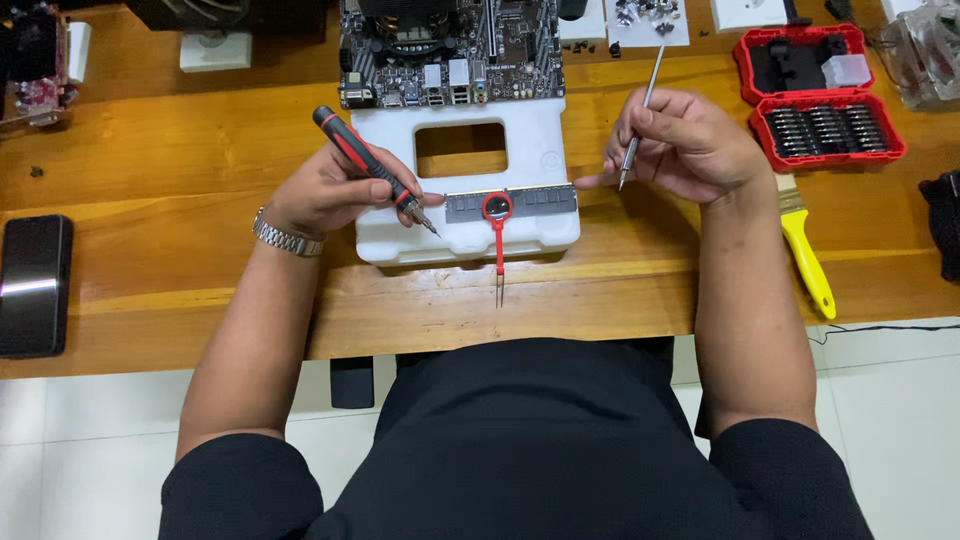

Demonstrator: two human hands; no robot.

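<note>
A memory stick [510, 203] lies on a foam block [465, 175], circuit board [450, 50] at its 12 o'clock, bit case [820, 95] at 2 o'clock, phone [35, 285] at 9 o'clock, brush [808, 260] at 3 o'clock.

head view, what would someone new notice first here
First, the two hands at a white foam block mid-table: the left hand holds a red and black screwdriver, the right hand a thin metal tool. Between them a memory stick lies on the block with red tweezers across it. A circuit board sits behind, and an open red bit case stands at the right.
</note>
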